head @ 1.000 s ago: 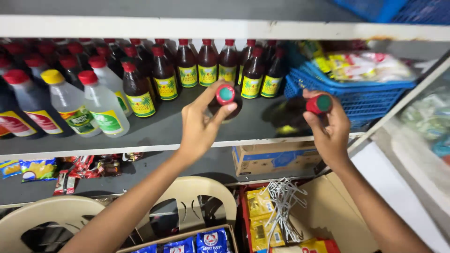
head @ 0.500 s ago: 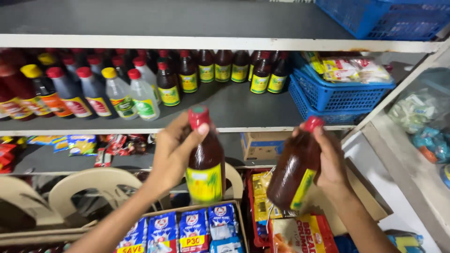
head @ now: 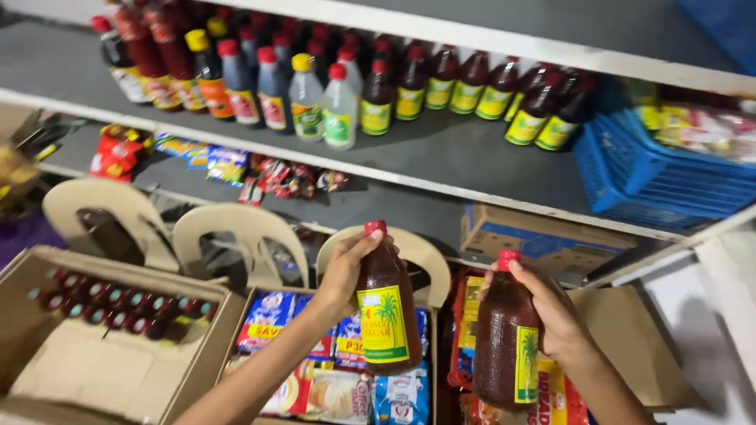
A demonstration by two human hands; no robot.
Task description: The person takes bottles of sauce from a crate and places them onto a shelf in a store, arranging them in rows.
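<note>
Head view: the left hand (head: 344, 271) grips a dark red-capped bottle (head: 386, 311) by its neck, and the right hand (head: 551, 315) is wrapped around a second dark bottle (head: 504, 338). Both carry yellow labels and hang below the grey shelf (head: 465, 161), above open cardboard boxes (head: 94, 370) of bottles and packets. Matching bottles (head: 441, 83) line the shelf's back edge beside a blue basket (head: 654, 177) at its right end.

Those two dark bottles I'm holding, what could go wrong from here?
The left hand grips its dark bottle only near the neck, so it might slip onto the snack packets below. The right hand holds the other bottle close beside it, so the two could knock together.
</note>
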